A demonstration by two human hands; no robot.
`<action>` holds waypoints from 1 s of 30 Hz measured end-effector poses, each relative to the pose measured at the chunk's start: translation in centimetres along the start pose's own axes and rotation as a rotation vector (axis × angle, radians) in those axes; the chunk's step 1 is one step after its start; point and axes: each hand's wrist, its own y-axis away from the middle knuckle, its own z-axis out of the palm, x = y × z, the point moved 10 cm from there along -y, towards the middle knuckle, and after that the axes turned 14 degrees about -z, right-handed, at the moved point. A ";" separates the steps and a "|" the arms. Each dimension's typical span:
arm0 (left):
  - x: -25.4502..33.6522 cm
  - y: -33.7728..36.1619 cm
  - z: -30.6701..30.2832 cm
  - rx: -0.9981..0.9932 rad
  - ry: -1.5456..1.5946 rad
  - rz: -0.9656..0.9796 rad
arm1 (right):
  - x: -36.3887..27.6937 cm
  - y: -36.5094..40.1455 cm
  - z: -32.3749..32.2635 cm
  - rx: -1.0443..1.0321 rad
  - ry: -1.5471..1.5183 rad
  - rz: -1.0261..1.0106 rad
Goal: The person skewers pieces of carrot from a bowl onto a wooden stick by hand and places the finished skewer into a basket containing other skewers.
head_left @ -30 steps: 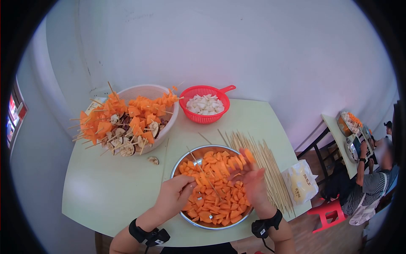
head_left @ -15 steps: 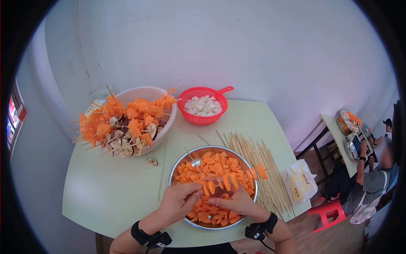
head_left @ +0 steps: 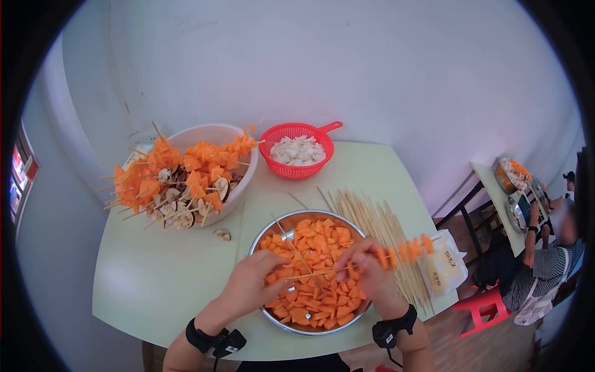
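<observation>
My right hand (head_left: 370,273) is closed around a skewer of carrot slices (head_left: 406,250), held over the right rim of a steel bowl (head_left: 255,246). Orange slices stick out past the hand on the right, and the bare stick runs left over the bowl. My left hand (head_left: 248,282) is at the bowl's left side, thumb and fingers apart, near the stick's bare end. Cut carrot pieces (head_left: 319,239) fill the bowl. A loose bamboo stick (head_left: 296,249) lies slanted across them.
Bamboo skewers (head_left: 384,235) lie right of the bowl beside a wipes packet (head_left: 445,263). Behind are a white basin (head_left: 248,180) of filled skewers and a red colander (head_left: 294,170) of white pieces. A person (head_left: 539,273) sits at another table on the right.
My right hand has moved right and up with the carrot skewer, whose slices now extend beyond the bowl. My left hand has come away from the slices, its fingers spreading.
</observation>
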 end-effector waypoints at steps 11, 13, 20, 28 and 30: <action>-1.6 -0.1 2.9 0.032 -0.466 -0.025 | -1.5 0.3 2.6 -0.254 0.597 -0.100; -0.8 0.0 2.9 0.085 -0.420 0.041 | -1.5 0.3 3.4 -0.278 0.618 -0.096; -2.9 -0.4 0.2 0.173 0.024 -0.092 | -3.8 0.7 5.8 -0.450 0.744 -0.362; -6.0 -0.3 1.1 0.002 0.453 -0.440 | -5.0 1.3 6.2 -0.399 0.729 -0.548; -5.9 -0.4 1.3 0.005 0.479 -0.442 | -5.4 1.3 5.9 -0.352 0.714 -0.592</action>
